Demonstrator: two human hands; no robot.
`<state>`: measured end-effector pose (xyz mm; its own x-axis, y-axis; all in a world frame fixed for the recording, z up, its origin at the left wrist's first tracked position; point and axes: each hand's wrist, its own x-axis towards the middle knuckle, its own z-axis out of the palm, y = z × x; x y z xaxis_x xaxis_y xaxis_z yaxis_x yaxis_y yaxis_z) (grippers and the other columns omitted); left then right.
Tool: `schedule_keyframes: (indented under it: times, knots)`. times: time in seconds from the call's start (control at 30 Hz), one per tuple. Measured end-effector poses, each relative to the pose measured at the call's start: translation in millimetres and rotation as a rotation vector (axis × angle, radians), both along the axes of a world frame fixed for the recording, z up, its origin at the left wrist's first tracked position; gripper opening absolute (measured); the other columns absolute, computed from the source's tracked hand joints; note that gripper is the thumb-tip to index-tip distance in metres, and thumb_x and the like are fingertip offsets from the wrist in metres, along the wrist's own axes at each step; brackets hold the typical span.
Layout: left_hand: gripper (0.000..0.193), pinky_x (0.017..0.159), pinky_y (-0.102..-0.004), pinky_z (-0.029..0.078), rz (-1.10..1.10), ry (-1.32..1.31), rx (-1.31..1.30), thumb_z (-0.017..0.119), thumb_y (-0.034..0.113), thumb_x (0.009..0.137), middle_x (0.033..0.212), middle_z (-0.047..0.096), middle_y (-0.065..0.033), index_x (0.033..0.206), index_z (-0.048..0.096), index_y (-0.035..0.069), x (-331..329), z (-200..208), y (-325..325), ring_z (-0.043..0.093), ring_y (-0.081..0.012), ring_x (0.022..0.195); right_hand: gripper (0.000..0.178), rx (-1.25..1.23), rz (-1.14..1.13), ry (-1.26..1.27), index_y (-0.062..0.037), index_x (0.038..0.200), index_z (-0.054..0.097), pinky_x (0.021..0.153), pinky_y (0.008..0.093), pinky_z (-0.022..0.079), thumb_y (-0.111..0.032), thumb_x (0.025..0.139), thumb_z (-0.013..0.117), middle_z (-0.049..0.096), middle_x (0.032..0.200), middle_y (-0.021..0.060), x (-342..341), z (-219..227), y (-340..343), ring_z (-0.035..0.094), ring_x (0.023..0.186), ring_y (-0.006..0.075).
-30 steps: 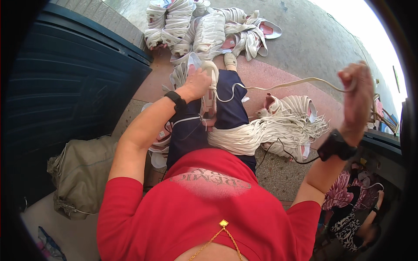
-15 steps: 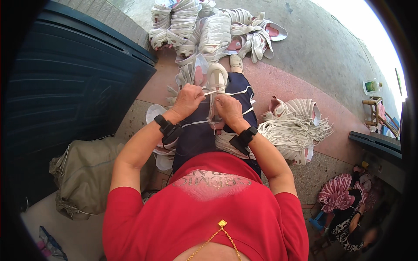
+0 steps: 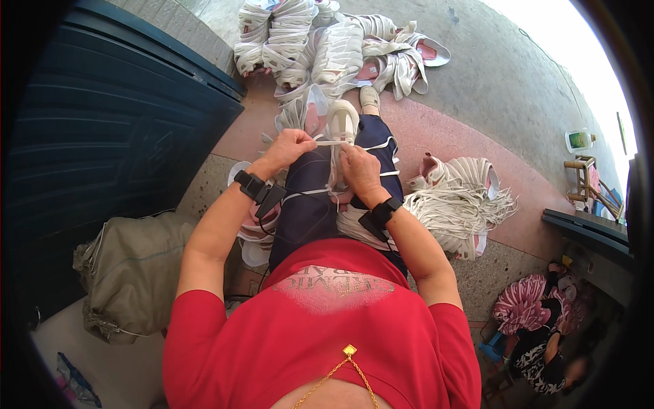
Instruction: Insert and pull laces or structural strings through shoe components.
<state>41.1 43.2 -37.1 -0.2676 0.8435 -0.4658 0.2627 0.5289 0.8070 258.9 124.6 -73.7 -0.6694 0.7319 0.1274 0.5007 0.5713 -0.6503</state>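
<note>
A white shoe upper (image 3: 343, 119) lies over my lap between my knees, its toe pointing away from me. Across its opening runs a white shoelace (image 3: 328, 143), pulled taut between my hands. My left hand (image 3: 289, 146) pinches the lace just left of the upper. Closed at the right side of the upper, my right hand (image 3: 360, 169) grips the lace near the eyelets; its fingertips are partly hidden. Loose lace ends trail over both dark trouser legs.
Stacks of white shoe uppers (image 3: 339, 54) lie on the floor ahead. Another laced pile (image 3: 463, 204) sits by my right leg. A bulging olive sack (image 3: 139, 273) rests at left near a dark door (image 3: 116, 129). Another person (image 3: 545, 341) sits at lower right.
My left hand has moved a little left and up, drawing the lace straighter. My right hand has barely shifted, staying at the upper.
</note>
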Motion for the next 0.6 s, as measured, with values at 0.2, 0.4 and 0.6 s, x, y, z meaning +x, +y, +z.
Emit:
schedule_keyframes:
  times: [0.2, 0.4, 0.6]
  knots:
    - [0.023, 0.076, -0.0246, 0.050, 0.089, -0.015, 0.017, 0.068, 0.018, 0.094, 0.090, 0.070, -0.0013, 0.102, 0.073, -0.003, 1, -1, -5, 0.060, -0.0077, 0.084, 0.013, 0.130, 0.101, -0.135, -0.0070, 0.098, 0.066, 0.063, 0.0419, 0.056, -0.016, 0.089, 0.060, 0.069, 0.084, 0.0109, -10, 1, 1, 0.071, 0.077, 0.0303]
    - [0.022, 0.077, -0.0238, 0.050, 0.122, -0.038, 0.035, 0.067, 0.017, 0.095, 0.093, 0.070, -0.0013, 0.105, 0.071, -0.003, 7, -8, -8, 0.060, -0.0074, 0.084, 0.008, 0.273, 0.121, -0.303, -0.0053, 0.092, 0.064, 0.060, 0.0362, 0.058, -0.011, 0.089, 0.059, 0.069, 0.083, 0.0098, -24, -9, 0, 0.072, 0.077, 0.0247]
    - [0.022, 0.078, -0.0232, 0.049, 0.144, -0.064, 0.053, 0.067, 0.017, 0.096, 0.094, 0.069, -0.0008, 0.108, 0.070, -0.002, 10, -6, -8, 0.060, -0.0071, 0.085, 0.008, 0.345, 0.226, -0.426, -0.0037, 0.090, 0.065, 0.062, 0.0351, 0.059, -0.010, 0.088, 0.061, 0.070, 0.082, 0.0107, -41, -11, 6, 0.073, 0.074, 0.0251]
